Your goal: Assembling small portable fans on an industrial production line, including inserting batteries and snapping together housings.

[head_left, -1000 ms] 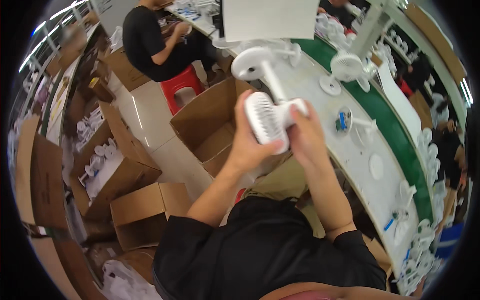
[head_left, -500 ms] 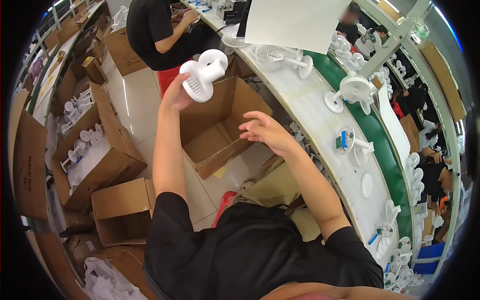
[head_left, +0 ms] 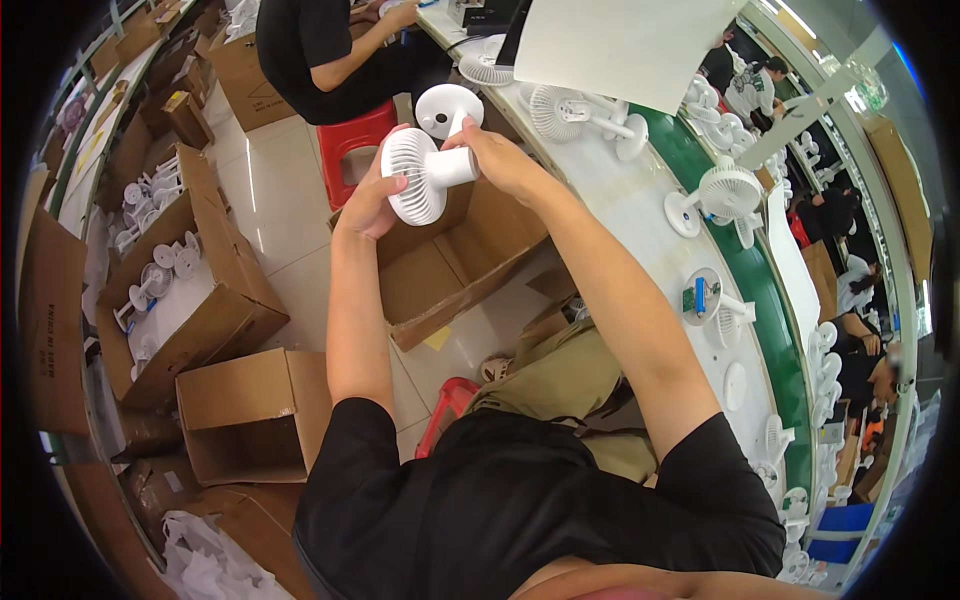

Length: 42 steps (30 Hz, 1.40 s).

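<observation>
While I hold both hands out front on the head view, the fan (head_left: 412, 180) sits between them, off the bench (head_left: 650, 190) and, as seen from above, overlapping the far-left part of an open box (head_left: 500, 240). My left hand (head_left: 368, 200) is curled round the cage rim, thumb on the slats, so that one has a hold; its far fingers are hidden from me. My right hand (head_left: 505, 162) is half closed, fingers bent at the stem and motor housing. I read contact there, can't tell grip from touch. Fan is tilted: cage left, housing sticking out right, round base just beyond.

Bench curves down my right side, green belt (head_left: 781, 340) along it. On the bench: a second fan with a blue part (head_left: 700, 295) showing at its base, and a white disc (head_left: 735, 385) nearer me. A white panel (head_left: 620, 45) blocks some of the far end.

On my left: a carton of fans (head_left: 235, 310), a smaller carton (head_left: 235, 388) nearer me, a plastic bag (head_left: 215, 560) below that. Beyond the fan, a co-worker (head_left: 310, 60) sits on a red stool (head_left: 338, 160).
</observation>
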### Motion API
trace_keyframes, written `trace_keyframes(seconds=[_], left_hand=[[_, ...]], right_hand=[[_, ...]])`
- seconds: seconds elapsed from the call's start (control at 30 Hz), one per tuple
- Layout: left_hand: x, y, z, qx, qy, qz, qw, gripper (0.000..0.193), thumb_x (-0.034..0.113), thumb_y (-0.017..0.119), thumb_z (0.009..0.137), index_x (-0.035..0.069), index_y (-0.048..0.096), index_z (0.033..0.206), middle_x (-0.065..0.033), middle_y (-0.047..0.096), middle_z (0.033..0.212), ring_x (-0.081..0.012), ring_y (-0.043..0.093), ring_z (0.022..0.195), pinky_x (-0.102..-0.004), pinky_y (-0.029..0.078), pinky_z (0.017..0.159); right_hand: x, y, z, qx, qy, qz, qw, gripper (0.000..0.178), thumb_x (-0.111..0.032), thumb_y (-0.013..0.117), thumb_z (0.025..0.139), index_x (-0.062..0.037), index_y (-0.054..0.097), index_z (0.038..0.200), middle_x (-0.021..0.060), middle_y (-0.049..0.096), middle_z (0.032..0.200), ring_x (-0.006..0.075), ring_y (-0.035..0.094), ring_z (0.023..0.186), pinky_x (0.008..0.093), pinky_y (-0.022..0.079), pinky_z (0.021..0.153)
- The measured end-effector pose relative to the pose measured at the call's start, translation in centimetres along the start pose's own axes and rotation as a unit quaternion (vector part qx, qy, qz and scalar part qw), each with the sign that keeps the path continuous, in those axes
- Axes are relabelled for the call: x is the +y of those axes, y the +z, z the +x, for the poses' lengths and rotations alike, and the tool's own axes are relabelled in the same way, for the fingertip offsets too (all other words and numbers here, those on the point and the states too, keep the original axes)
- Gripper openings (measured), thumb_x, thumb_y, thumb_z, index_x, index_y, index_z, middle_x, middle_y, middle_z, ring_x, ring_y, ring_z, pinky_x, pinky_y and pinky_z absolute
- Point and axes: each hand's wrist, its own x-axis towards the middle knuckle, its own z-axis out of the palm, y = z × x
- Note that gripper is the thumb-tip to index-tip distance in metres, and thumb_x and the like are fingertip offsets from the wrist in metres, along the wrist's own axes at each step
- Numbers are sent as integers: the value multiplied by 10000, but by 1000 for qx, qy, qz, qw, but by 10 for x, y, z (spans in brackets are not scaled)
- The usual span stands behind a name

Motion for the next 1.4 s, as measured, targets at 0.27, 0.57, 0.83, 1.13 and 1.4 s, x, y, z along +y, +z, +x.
trace_keyframes(seconds=[0.27, 0.57, 0.83, 1.13, 1.4], left_hand=[[-9, -4, 7, 20, 9, -43, 999, 863, 213, 714, 704, 106, 348, 1478, -187, 429, 1441, -368, 435, 1298, -480, 360, 1062], [-5, -33, 59, -12, 15, -116, 993, 749, 328, 655, 782, 63, 411, 1439, -194, 521, 1380, -375, 501, 1249, -504, 377, 1062], [-19, 15, 139, -122, 58, -286, 949, 778, 465, 577, 814, 56, 398, 1452, -197, 474, 1441, -415, 486, 1267, -603, 396, 1013], [-55, 79, 217, -108, -4, -311, 944, 762, 539, 510, 832, 117, 402, 1456, -213, 428, 1464, -458, 424, 1299, -691, 382, 939], [-78, 92, 240, -11, -93, -172, 981, 694, 559, 468, 881, 101, 495, 1402, -197, 530, 1381, -393, 511, 1224, -663, 398, 935]], right_hand=[[6, 7, 2, 19, 29, 71, 997, 518, -430, 279, 1045, -82, 580, 1284, 163, 594, 1206, 221, 604, 961, 320, 469, 839], [19, -24, -34, 44, -19, 70, 996, 451, -375, 359, 1042, -69, 528, 1326, 149, 602, 1168, 205, 620, 961, 300, 465, 845], [176, -132, -167, 251, -115, -415, 867, 351, -197, 594, 858, 0, 606, 1149, 162, 562, 1052, 338, 529, 923, 391, 448, 843], [158, -94, -196, 255, 5, -535, 806, 560, -303, 647, 799, -36, 505, 1270, 155, 446, 1165, 342, 450, 1021, 420, 385, 911], [144, -54, -194, 261, 19, -522, 812, 562, -306, 658, 794, -43, 498, 1265, 149, 443, 1154, 332, 448, 1011, 412, 381, 903]])
